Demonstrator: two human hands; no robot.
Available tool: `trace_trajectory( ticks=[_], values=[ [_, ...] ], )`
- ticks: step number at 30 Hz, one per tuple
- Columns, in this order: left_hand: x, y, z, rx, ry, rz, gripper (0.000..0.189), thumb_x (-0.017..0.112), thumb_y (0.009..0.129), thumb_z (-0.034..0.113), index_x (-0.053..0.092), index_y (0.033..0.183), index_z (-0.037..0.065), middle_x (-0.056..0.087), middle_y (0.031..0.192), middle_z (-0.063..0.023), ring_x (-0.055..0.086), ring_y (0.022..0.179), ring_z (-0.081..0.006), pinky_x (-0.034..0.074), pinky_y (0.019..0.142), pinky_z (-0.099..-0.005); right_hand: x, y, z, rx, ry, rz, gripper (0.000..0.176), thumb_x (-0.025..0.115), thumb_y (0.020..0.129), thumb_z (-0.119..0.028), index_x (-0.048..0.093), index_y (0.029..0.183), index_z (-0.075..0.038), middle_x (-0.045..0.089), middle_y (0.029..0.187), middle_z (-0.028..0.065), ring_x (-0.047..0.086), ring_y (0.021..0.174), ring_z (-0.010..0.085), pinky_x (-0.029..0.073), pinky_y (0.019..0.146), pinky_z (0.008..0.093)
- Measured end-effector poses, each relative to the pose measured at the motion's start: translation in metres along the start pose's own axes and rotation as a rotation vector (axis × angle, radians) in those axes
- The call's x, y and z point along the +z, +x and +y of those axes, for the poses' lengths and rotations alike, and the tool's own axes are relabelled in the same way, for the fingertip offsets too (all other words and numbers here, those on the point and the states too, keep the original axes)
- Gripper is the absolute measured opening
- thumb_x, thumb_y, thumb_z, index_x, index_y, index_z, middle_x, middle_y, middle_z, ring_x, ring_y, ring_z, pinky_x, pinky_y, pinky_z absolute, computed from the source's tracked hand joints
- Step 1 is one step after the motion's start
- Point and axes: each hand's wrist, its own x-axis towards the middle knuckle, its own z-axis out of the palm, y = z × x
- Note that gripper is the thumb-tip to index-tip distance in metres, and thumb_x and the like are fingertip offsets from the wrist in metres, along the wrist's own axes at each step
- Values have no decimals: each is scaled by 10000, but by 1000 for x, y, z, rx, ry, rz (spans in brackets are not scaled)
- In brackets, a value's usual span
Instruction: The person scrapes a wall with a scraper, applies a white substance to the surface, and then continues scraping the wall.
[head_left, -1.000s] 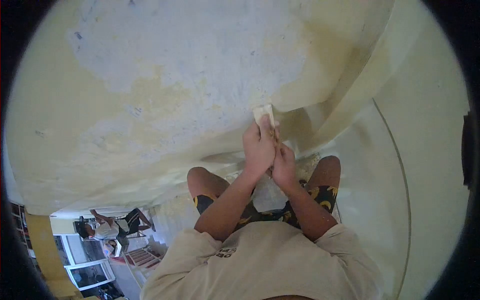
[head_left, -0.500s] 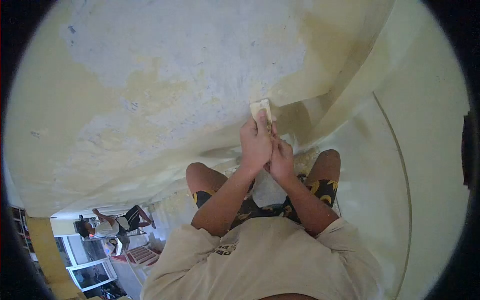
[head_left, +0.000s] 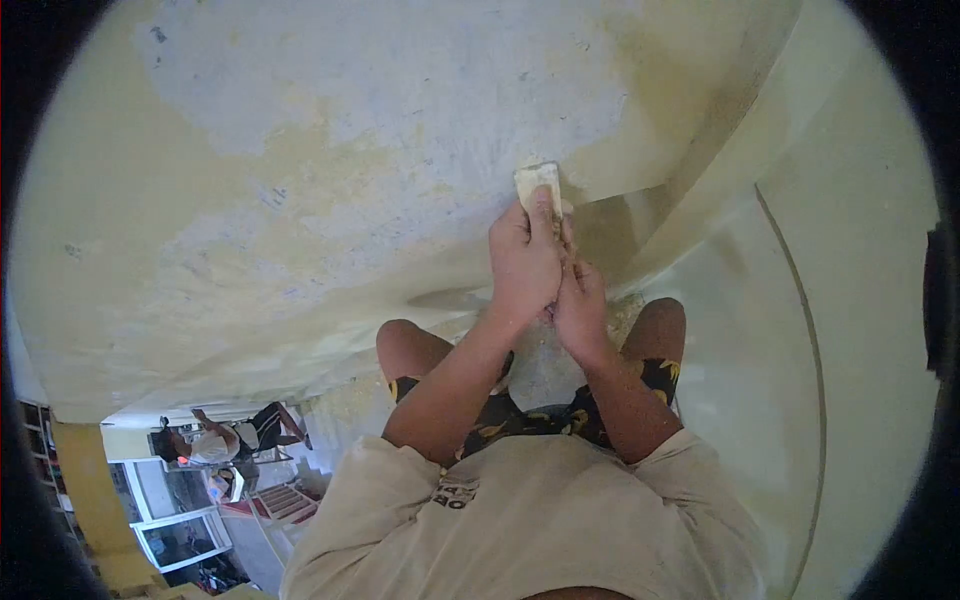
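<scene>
- A wall (head_left: 300, 150) fills most of the view. Its yellow paint is worn away to a broad patch of grey-white plaster. A small pale block (head_left: 537, 183) is pressed flat against it, at the edge where bare plaster meets yellow paint.
- A cream T-shirt (head_left: 520, 520), worn by the person, spreads across the bottom of the view, well below the block.
- Dark shorts (head_left: 545, 425) with a yellow print lie between the T-shirt and the block, with a bare knee on either side.
- Another person (head_left: 225, 445) in a light top appears small and far off, down and to the left of the block, near white-framed windows.
- The left hand (head_left: 525, 265) is directly under the block. Its fingers are closed round the block's lower end, and one finger lies up along the block's face.
- The right hand (head_left: 580, 310) is just below and to the right of the block, touching the left hand. Its fingers are curled tight. Whether they grip part of the block cannot be told, as the left hand hides it.
</scene>
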Motion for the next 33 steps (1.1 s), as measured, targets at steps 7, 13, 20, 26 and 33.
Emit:
trace_trajectory(
  ticks=[7,13,20,26,33],
  values=[
    [7,-6,10,-107,-107,-43,380,430,970,297,566,790,-9,536,579,-28,461,496,-64,376,451,-248,6,-6,-18,-17,-15,160,357,384,976,-324,559,917,-18,501,603,6,445,457,64,335,379,229],
    [6,-4,1,-83,-103,-37,364,435,958,241,578,759,-28,546,555,-66,508,501,-127,408,484,-311,-4,-7,-1,8,-117,62,353,398,979,-302,577,925,-1,538,666,7,492,560,70,407,432,240],
    [1,0,5,-91,-134,-19,362,439,955,241,576,751,-24,538,543,-64,506,473,-120,403,456,-303,2,4,3,-79,-176,108,354,405,976,-288,576,927,18,539,712,36,525,650,78,423,469,231],
    [5,6,7,-101,-113,-32,374,427,965,277,569,777,-14,544,572,-43,490,484,-94,387,447,-277,-9,1,-19,123,-150,-42,373,401,977,-292,576,1012,36,584,771,67,531,686,87,453,603,262],
    [4,-4,-1,-81,-180,-43,365,412,977,297,575,845,-2,546,605,-17,470,501,-61,376,451,-225,4,-4,-14,-6,-210,53,367,404,977,-305,568,1005,22,548,708,29,510,633,76,439,515,233]
  ],
)
